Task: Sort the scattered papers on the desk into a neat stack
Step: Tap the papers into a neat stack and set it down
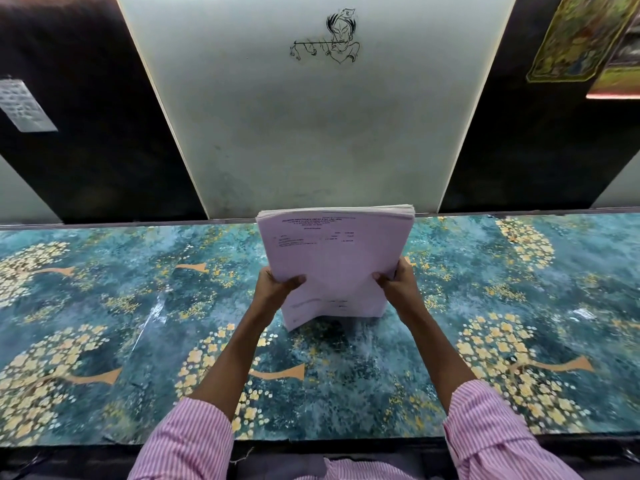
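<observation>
While stood on edge on the floral counter (pixel 104 306), paper stack (pixel 334 258), left hand (pixel 277 284) and right hand (pixel 398 282), each grip clamped on its sides

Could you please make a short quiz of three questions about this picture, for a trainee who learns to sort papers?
1. True or false: the stack of papers lies flat on the desk.
2. Which hands hold the stack? A) only the left hand B) only the right hand C) both hands
3. Fill in: the front sheet has printed text near its ____ edge.

Key
1. False. The stack stands on its lower edge, held upright.
2. C. The left hand grips the left side and the right hand grips the right side, thumbs on the front sheet.
3. Top. The text is too blurred to read.
</observation>
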